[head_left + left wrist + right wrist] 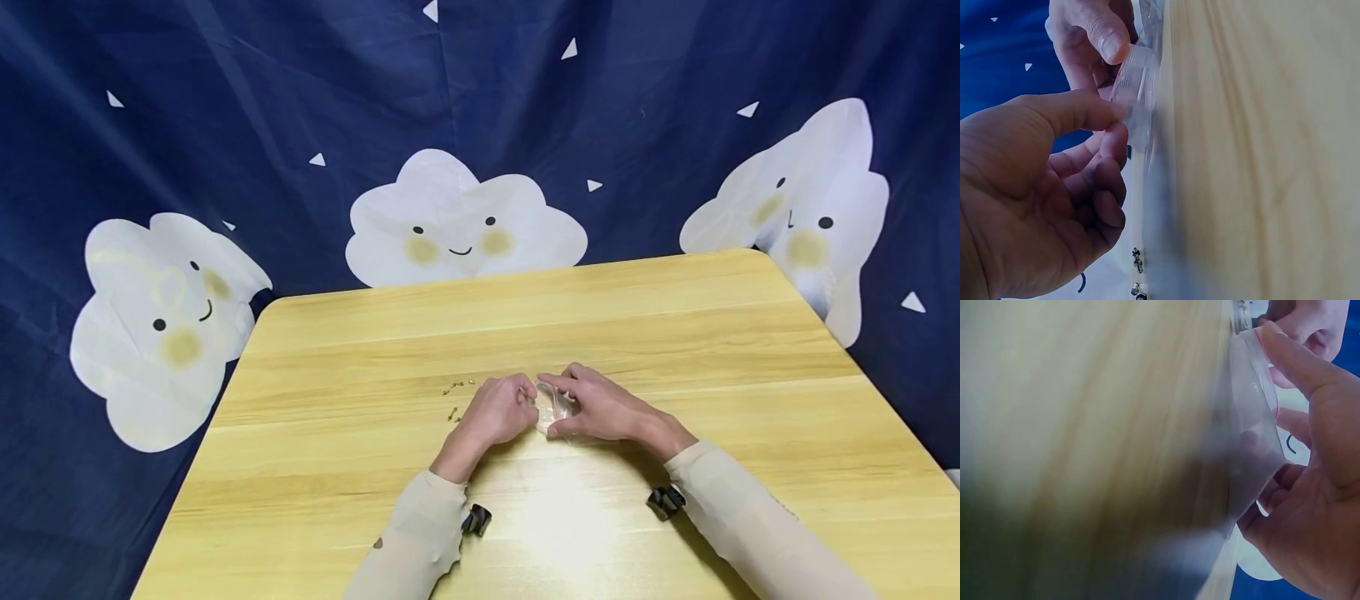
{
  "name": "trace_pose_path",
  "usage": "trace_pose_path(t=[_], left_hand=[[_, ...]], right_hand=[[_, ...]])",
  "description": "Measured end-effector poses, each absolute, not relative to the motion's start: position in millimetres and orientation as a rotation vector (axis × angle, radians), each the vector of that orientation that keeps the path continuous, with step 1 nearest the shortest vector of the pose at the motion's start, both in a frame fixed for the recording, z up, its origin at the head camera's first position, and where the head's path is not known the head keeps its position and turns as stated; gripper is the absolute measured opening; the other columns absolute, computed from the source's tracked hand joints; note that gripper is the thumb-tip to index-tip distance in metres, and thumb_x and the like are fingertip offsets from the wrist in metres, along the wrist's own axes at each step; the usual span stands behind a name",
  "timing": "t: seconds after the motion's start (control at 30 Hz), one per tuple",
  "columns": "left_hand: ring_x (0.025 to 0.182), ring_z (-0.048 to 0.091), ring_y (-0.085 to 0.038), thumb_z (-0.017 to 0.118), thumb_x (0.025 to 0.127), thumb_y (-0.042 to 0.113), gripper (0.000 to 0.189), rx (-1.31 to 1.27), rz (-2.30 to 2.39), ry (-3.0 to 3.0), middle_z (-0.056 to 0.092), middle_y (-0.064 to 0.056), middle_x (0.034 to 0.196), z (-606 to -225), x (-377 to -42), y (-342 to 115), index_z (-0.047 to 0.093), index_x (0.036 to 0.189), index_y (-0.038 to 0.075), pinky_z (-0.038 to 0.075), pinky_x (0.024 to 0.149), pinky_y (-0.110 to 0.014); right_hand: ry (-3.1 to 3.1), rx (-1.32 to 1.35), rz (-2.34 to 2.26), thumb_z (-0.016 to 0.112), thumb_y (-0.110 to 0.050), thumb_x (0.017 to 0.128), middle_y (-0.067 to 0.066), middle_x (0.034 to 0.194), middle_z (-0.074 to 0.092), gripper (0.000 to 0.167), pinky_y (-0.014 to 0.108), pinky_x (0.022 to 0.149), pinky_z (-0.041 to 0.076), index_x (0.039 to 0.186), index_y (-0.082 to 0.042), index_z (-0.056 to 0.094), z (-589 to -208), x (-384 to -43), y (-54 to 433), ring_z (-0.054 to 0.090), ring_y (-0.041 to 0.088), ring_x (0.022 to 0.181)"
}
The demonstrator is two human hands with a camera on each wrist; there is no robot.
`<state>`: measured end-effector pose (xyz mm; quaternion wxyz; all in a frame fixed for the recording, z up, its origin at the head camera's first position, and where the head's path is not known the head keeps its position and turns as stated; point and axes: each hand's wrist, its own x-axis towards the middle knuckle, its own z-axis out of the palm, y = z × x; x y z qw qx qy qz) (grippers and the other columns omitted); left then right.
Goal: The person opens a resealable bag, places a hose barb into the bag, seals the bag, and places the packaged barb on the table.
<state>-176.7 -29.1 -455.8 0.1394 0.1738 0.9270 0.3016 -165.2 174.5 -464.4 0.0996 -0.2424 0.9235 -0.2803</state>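
Observation:
A small clear zip-lock bag [553, 408] lies low over the wooden table, between the two hands. With thumb and index fingertips together, my left hand [500, 410] pinches at the mouth of the bag; its other fingers are curled in. My right hand [600, 406] holds the bag from the other side, thumb on the near edge and fingers on the far one. In the right wrist view, a red line runs along the mouth of the clear bag [1254, 450]. Whether a small piece is also between the left fingertips, I cannot tell.
Several small brass-coloured metal pieces [453, 414] lie on the table [337, 467] just left of my left hand; some metal pieces [1137, 259] also show in the left wrist view. A dark blue curtain [300, 83] with white clouds hangs behind the table's far edge.

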Motion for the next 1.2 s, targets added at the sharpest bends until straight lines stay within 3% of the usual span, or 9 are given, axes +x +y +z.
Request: trace_pose_path(t=[0.33,0.57,0.9,1.2], left_hand=[[0.053,0.054,-0.009,0.064,0.089,0.024,0.022,0.398,1.011,2.614,0.062,0.004,0.073,-442,-187,-54,0.063,0.108,0.014,0.046,0.053,-0.026],[0.058,0.054,-0.012,0.063,0.09,0.027,0.02,0.256,1.082,2.709,0.061,0.002,0.079,-431,-201,-95,0.064,0.105,0.014,0.045,0.062,-0.029],[0.063,0.053,-0.014,0.063,0.091,0.028,0.013,0.119,1.092,2.714,0.061,0.002,0.08,-440,-208,-120,0.062,0.1,0.018,0.042,0.064,-0.03],[0.078,0.052,-0.016,0.066,0.089,0.023,0.015,0.073,0.95,2.74,0.055,0.001,0.086,-450,-211,-131,0.063,0.101,0.014,0.04,0.072,-0.03]], right_hand=[[2.741,-0.668,-0.813,0.08,-0.052,0.071,0.001,0.116,0.052,0.093,0.025,0.074,0.042,0.149,-0.022,0.038,-465,-164,171,0.047,0.012,0.091],[2.802,-0.629,-0.786,0.083,-0.055,0.065,-0.001,0.123,0.052,0.096,0.041,0.093,0.033,0.147,-0.027,0.041,-464,-159,170,0.047,0.017,0.11],[2.811,-0.653,-0.813,0.083,-0.053,0.065,0.0,0.126,0.053,0.095,0.043,0.093,0.032,0.146,-0.027,0.042,-468,-168,171,0.048,0.019,0.113],[2.787,-0.69,-0.802,0.083,-0.055,0.066,0.001,0.126,0.053,0.096,0.039,0.089,0.033,0.147,-0.027,0.041,-467,-173,170,0.049,0.019,0.111]])
